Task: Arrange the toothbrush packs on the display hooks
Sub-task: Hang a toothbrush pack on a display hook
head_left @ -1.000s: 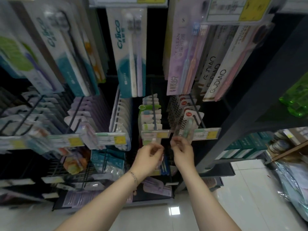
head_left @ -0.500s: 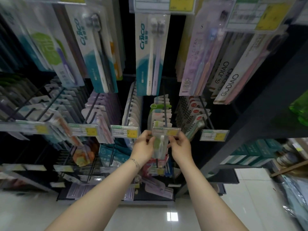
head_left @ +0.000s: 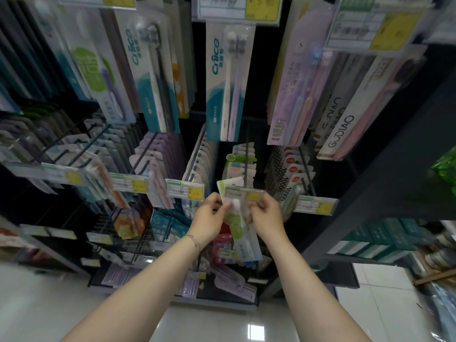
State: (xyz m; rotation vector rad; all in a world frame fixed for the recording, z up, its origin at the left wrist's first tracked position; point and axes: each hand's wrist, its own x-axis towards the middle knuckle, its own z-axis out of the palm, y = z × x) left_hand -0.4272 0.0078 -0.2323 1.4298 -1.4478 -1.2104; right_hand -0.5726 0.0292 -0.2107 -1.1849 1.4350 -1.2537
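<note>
A tall dark store rack point(head_left: 385, 134) fills the view, its wire display hooks crowded with hanging toothbrush packs in card and clear plastic. Long blue-and-white boxed packs point(head_left: 223, 80) hang along the upper row; shorter packs sit in files on the middle row, each hook ending in a clear price-tag holder with a yellow label.

At the middle of that row, one black wire hook point(head_left: 245, 166) carries a file of green-and-white blister packs point(head_left: 240, 169). Just under its price-tag holder point(head_left: 244, 195), both hands meet on a single green-and-white toothbrush pack point(head_left: 238, 225). The left hand point(head_left: 209, 219) pinches the pack's upper left edge; the right hand point(head_left: 265, 215) pinches its upper right. Both are closed on it.

The pack's long axis runs up and down, slightly tilted, its top tucked behind the tag holder and its foot hanging below the hands. Whether its hang hole is on the wire cannot be told. The hook tip lies directly above the grip, equally near both hands, so the seating probably turns on pushing the pack's top back along the wire.
</note>
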